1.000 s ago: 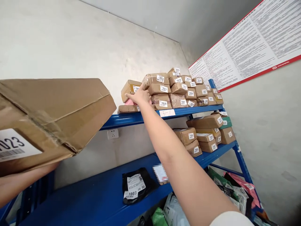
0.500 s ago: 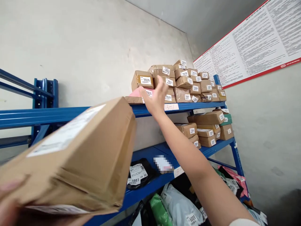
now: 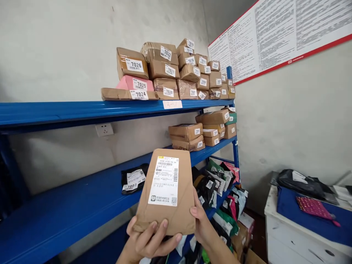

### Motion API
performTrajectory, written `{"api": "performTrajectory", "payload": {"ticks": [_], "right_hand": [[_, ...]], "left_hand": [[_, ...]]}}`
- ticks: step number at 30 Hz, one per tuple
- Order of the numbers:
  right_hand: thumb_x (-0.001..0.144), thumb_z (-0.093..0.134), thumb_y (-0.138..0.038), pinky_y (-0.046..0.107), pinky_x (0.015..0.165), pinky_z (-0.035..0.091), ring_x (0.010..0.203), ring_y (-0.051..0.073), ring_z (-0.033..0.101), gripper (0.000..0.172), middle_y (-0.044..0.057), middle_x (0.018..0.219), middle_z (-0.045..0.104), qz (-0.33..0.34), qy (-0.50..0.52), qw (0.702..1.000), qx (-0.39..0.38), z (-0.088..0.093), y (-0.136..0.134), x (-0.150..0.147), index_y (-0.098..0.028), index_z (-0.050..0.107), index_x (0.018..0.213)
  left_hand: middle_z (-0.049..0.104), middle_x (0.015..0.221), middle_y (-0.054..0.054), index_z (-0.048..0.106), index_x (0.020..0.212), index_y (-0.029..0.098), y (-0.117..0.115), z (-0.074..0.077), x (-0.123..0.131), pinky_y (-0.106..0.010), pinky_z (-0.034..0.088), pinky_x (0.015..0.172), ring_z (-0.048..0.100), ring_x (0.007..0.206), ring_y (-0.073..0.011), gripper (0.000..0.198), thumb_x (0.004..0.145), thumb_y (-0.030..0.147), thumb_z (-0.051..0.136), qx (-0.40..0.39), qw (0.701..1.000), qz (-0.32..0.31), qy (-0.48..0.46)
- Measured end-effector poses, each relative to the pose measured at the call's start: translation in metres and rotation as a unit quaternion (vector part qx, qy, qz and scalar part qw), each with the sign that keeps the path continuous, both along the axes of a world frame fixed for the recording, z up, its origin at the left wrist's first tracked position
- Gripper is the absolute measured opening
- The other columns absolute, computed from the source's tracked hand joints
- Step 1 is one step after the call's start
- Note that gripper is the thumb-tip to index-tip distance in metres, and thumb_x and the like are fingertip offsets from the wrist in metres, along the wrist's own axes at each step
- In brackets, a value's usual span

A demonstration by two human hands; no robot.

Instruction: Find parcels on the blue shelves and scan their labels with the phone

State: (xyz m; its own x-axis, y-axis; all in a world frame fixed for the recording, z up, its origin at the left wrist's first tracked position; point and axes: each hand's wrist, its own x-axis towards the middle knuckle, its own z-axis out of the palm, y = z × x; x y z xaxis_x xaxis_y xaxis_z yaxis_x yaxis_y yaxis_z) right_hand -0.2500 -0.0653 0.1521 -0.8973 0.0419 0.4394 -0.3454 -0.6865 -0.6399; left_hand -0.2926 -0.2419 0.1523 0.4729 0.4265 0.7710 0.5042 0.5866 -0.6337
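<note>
A brown cardboard box (image 3: 180, 216) with a white shipping label (image 3: 164, 181) facing me is held up in front of the blue shelf. My left hand (image 3: 151, 240) grips its lower edge, fingers curled over the near face. Along the right side, my right hand (image 3: 202, 218) has its thumb on the front, and its other fingers are mostly hidden behind the box. Beyond it, a black parcel bag (image 3: 128, 178) marked 1003 lies on the middle shelf.
Numbered cardboard boxes (image 3: 165, 69) are stacked on the top shelf (image 3: 68, 113). More boxes (image 3: 187, 134) sit on the middle level, and bagged parcels (image 3: 207, 189) fill lower levels. At right stands a white cabinet (image 3: 291, 238) with a pink pouch (image 3: 316, 209) on it.
My right hand has come down from the top-shelf boxes and now holds the box's right side. The box has turned upright, label toward me. The view has shifted, showing the cabinet.
</note>
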Motion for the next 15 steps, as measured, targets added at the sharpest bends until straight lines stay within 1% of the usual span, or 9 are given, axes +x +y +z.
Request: {"api": "performTrajectory", "payload": {"ticks": [2,4,7,9,10,12,15], "right_hand": [[0.068,0.069,-0.045,0.046,0.120,0.024,0.146,0.028,0.028,0.091,0.001,0.153,0.042,-0.012,-0.002,1.000,-0.002,-0.014,0.012,0.000,-0.037,0.029,0.149],[0.066,0.070,-0.046,0.046,0.121,0.023,0.147,0.027,0.026,0.092,0.000,0.152,0.043,-0.015,-0.001,1.000,-0.001,-0.024,0.023,0.001,-0.039,0.030,0.149],[0.066,0.071,-0.047,0.049,0.118,0.028,0.147,0.029,0.028,0.094,-0.001,0.153,0.041,0.013,0.009,0.999,0.031,-0.033,0.033,0.002,-0.041,0.028,0.149],[0.066,0.071,-0.048,0.051,0.114,0.033,0.145,0.031,0.031,0.094,-0.001,0.154,0.039,0.035,0.017,0.998,0.054,-0.035,0.035,0.001,-0.042,0.027,0.149],[0.066,0.071,-0.049,0.051,0.112,0.035,0.144,0.032,0.032,0.094,-0.001,0.155,0.037,0.045,0.022,0.997,0.059,-0.035,0.034,0.000,-0.042,0.027,0.149],[0.064,0.072,-0.049,0.052,0.111,0.036,0.143,0.033,0.034,0.097,0.000,0.157,0.035,0.061,0.033,0.996,0.050,-0.034,0.030,-0.002,-0.042,0.027,0.149],[0.062,0.074,-0.050,0.052,0.114,0.032,0.144,0.033,0.033,0.102,0.001,0.158,0.033,0.078,0.050,0.995,0.034,-0.025,0.018,-0.006,-0.039,0.024,0.151]], "left_hand": [[0.066,0.084,0.007,0.072,0.090,0.054,0.014,-0.016,-0.001,-0.055,0.023,0.118,0.050,0.083,-0.0135,0.021,0.074,0.042,0.078,0.009,1.000,-0.003,-0.010],[0.065,0.090,0.007,0.071,0.093,0.057,0.021,-0.030,0.001,-0.056,0.024,0.118,0.052,0.095,-0.0150,0.030,0.071,0.038,0.080,0.022,1.000,0.009,-0.009],[0.062,0.114,0.011,0.066,0.100,0.064,0.022,-0.044,0.005,-0.054,0.026,0.119,0.048,0.121,-0.0181,0.047,0.067,0.035,0.082,0.035,0.998,0.051,0.009],[0.058,0.126,0.014,0.063,0.104,0.066,0.020,-0.048,0.006,-0.053,0.028,0.119,0.045,0.127,-0.0188,0.048,0.068,0.040,0.081,0.040,0.996,0.069,0.035],[0.058,0.127,0.013,0.062,0.107,0.066,0.018,-0.049,0.007,-0.052,0.029,0.118,0.045,0.127,-0.0195,0.048,0.069,0.044,0.080,0.041,0.995,0.073,0.045],[0.061,0.122,0.009,0.061,0.112,0.064,0.013,-0.051,0.006,-0.051,0.031,0.117,0.046,0.126,-0.0217,0.050,0.068,0.050,0.078,0.043,0.994,0.085,0.050],[0.064,0.110,0.004,0.058,0.117,0.063,0.002,-0.058,0.005,-0.051,0.032,0.116,0.046,0.123,-0.0237,0.054,0.067,0.056,0.076,0.052,0.991,0.107,0.058]]}}
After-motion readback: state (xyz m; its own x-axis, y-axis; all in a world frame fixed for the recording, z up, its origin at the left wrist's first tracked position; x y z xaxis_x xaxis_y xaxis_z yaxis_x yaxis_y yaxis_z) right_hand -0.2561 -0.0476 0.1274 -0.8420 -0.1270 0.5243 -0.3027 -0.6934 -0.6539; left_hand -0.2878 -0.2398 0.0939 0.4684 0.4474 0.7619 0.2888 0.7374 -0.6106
